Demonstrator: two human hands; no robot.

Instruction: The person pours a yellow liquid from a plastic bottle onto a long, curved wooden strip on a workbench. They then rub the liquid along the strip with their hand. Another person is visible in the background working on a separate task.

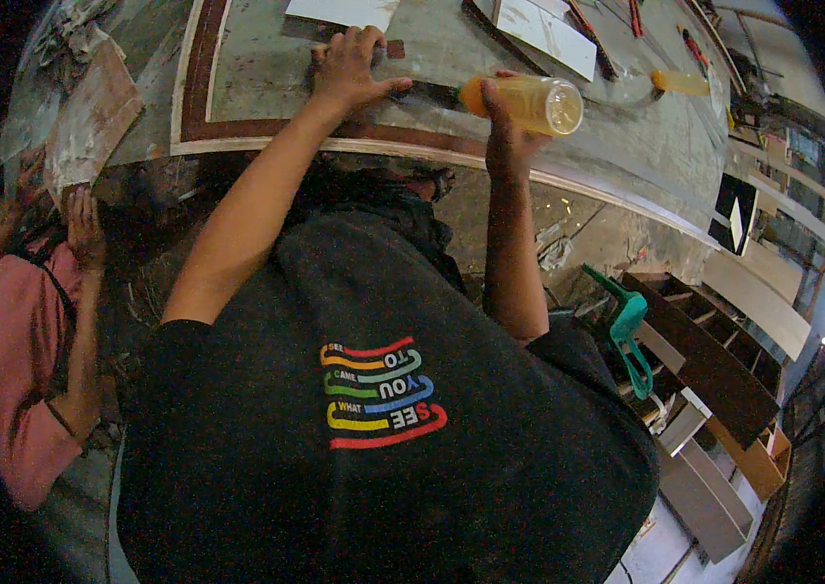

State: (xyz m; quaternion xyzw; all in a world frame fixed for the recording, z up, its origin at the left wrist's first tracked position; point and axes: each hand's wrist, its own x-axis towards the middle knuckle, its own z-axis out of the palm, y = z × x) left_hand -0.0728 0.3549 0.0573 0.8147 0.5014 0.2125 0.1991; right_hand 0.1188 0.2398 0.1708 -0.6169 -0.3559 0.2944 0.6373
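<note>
The right grip (513, 134) is grasping a translucent bottle (534, 103), thumb and fingers wrapping its side, and is holding it above the desk (627, 146). The bottle is lying nearly level in that grip, its long axis running left to right, with the orange end pointing left toward the left grip (346, 73) and the round base facing right. The right hand is therefore the nearer one, while the left is spreading its fingers to the left of the orange end, apart from the bottle and grasping nothing that shows; whether its palm is touching the desk or hovering just above is hard to tell from this angle.

The bottle is looking smooth and cylindrical, its plastic showing a yellowish content and catching light at the base. The desk is showing a dull grey-green, smeared face, with a flat brown strip (257, 129) bordering its near edge and turning a square corner at left. Beyond the hands, a flat white board (549, 41) is lying on the desk, and a second yellowish bottle (682, 83) is resting farther right.
</note>
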